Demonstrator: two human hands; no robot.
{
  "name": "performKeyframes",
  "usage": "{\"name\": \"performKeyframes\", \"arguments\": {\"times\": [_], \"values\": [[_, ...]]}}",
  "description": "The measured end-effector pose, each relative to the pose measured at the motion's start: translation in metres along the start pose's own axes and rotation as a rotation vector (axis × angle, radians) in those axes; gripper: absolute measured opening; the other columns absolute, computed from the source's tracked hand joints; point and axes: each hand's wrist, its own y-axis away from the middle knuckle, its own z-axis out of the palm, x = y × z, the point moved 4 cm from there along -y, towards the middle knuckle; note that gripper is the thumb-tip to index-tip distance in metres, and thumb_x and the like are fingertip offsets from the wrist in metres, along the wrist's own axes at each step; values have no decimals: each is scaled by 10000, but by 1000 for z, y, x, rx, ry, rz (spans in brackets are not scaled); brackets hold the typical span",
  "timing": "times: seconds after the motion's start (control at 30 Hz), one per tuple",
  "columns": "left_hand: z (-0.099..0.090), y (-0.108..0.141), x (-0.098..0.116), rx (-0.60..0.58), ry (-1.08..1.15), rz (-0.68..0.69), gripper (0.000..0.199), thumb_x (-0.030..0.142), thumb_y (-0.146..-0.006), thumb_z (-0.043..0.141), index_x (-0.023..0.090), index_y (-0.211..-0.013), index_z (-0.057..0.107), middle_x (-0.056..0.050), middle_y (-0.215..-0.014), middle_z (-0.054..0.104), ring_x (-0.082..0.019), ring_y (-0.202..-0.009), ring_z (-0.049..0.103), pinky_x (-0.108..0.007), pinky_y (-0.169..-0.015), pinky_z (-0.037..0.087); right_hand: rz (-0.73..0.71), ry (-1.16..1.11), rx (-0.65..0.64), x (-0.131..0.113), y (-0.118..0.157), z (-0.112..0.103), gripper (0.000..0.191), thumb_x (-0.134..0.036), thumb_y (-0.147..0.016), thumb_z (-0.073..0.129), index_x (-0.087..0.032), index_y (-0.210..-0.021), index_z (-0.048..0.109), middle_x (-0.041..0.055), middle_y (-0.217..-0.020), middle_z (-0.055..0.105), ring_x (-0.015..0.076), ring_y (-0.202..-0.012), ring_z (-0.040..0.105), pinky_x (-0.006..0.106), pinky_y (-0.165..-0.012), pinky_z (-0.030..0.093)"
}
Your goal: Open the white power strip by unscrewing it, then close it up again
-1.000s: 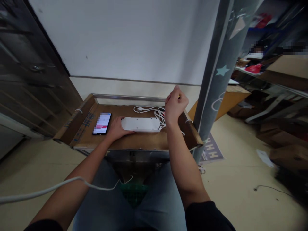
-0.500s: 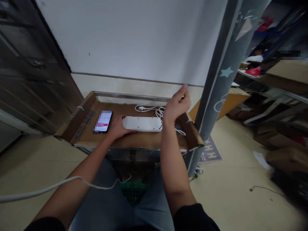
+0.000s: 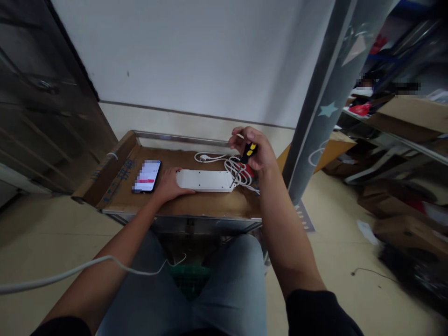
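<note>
My left hand (image 3: 170,185) lies over the left end of a white power strip (image 3: 205,180), pressing it against a cardboard sheet (image 3: 213,206). My right hand (image 3: 254,149) grips a yellow-and-black screwdriver (image 3: 249,150) above the strip. Its thin metal shaft (image 3: 238,170) slants down to the strip's right end, and its tip seems to touch there. Behind the strip lie loops of white cable (image 3: 240,170) ending in a white plug (image 3: 203,158). A smartphone (image 3: 147,176) with a pixelated, lit screen lies left of my left hand.
The cardboard lies on a metal-edged table (image 3: 189,225) against a white wall. A grey star-patterned pillar (image 3: 324,102) stands to the right, beside shelves holding cardboard boxes. A white cable (image 3: 80,269) crosses my lap. A green basket (image 3: 191,280) sits below.
My right hand has come down and rotated, bringing the screwdriver handle into view and its shaft onto the strip's right end. My left hand has stayed on the strip. The view has shifted slightly.
</note>
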Motion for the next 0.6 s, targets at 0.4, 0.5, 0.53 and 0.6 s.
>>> {"name": "performKeyframes", "arguments": {"times": [0.4, 0.5, 0.53, 0.6], "values": [[-2, 1, 3, -16, -25, -49, 1048, 663, -543, 955, 212, -1387, 528, -162, -1417, 619, -417, -1336, 589, -571, -1159, 482, -68, 22, 234, 5, 9, 6, 454, -535, -811, 711, -249, -668, 389, -114, -476, 268, 45, -389, 140, 237, -387, 93], [-2, 1, 3, -4, -18, -44, 1040, 648, -544, 964, 217, -1387, 534, -159, -1407, 622, -412, -1334, 587, -571, -1152, 488, -146, 82, 365, 5, 17, 6, 466, -558, -854, 687, -253, -678, 381, -102, -500, 275, 56, -396, 190, 244, -401, 129], [-2, 1, 3, 1, -15, -43, 1043, 647, -539, 967, 219, -1386, 535, -158, -1402, 623, -412, -1332, 588, -574, -1150, 490, -168, 91, 390, 6, 19, 7, 473, -563, -865, 685, -253, -680, 380, -99, -510, 281, 57, -398, 207, 246, -405, 146], [-2, 1, 3, 7, -12, -46, 1056, 655, -527, 971, 220, -1385, 535, -159, -1393, 625, -414, -1327, 589, -580, -1146, 492, -217, 121, 452, 8, 21, 8, 478, -565, -888, 674, -253, -680, 377, -92, -525, 297, 59, -405, 241, 252, -412, 183]]}}
